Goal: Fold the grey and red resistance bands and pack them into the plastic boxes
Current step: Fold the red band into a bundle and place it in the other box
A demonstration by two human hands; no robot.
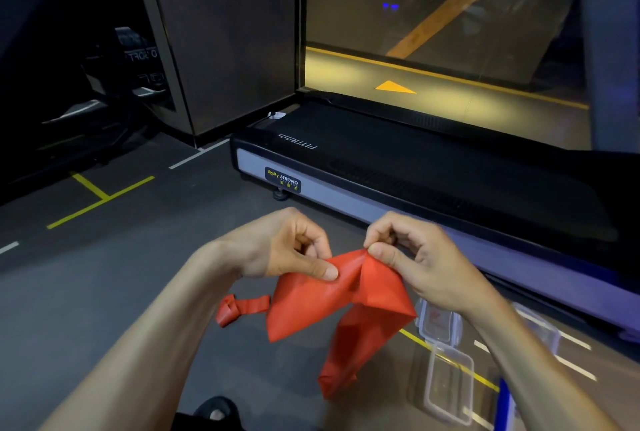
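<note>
The treadmill fills the scene from twelve to three o'clock over a dark floor taped in yellow and white, with clear plastic boxes on it at five o'clock. Held at centre, the red resistance band is pinched along its top edge by the left hand and the right hand. The person would do well to bring the corners together squarely and flatten each crease, since the band's loose tail hangs toward six o'clock.

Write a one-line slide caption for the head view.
Both hands, left and right, pinch a red resistance band mid-fold above clear plastic boxes beside a treadmill.
</note>
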